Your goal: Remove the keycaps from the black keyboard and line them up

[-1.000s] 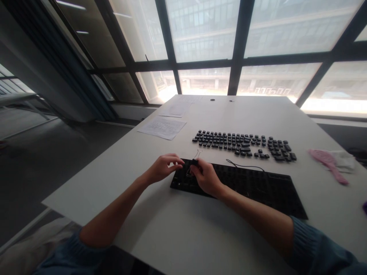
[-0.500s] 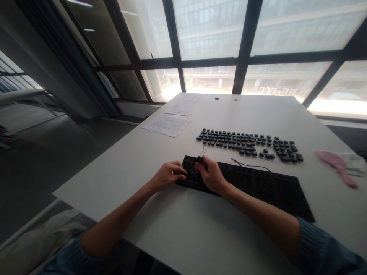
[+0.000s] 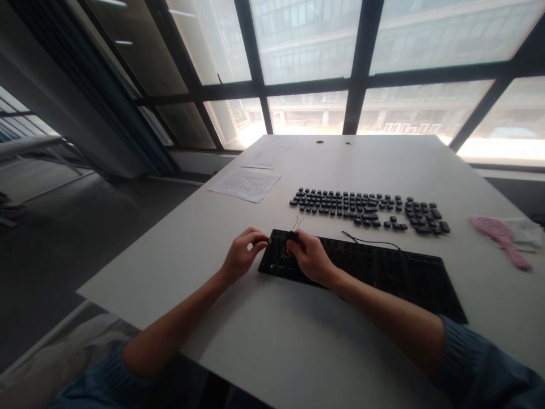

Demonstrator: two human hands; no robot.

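A black keyboard base (image 3: pixel 383 278) lies slanted on the white table. Over its left end, my right hand (image 3: pixel 309 253) grips a small black tool (image 3: pixel 292 235) with thin wire prongs pointing up and away. My left hand (image 3: pixel 244 253) is just off the base's left edge, thumb and forefinger pinched on a small dark piece that looks like a keycap (image 3: pixel 268 241). Beyond the base, loose black keycaps (image 3: pixel 336 203) are laid out in rows like a keyboard. A thin black cable (image 3: pixel 370 242) curls behind the base.
Printed sheets (image 3: pixel 244 184) lie at the table's left side. To the right are a pink hairbrush-shaped object (image 3: pixel 496 233) and a whitish cloth or bag (image 3: pixel 527 236). The white table (image 3: pixel 162 250) reaches to large windows at the back.
My left hand has lifted and moved slightly left from the base, a small dark piece now showing between its fingertips. My right hand stays almost in place with the tool.
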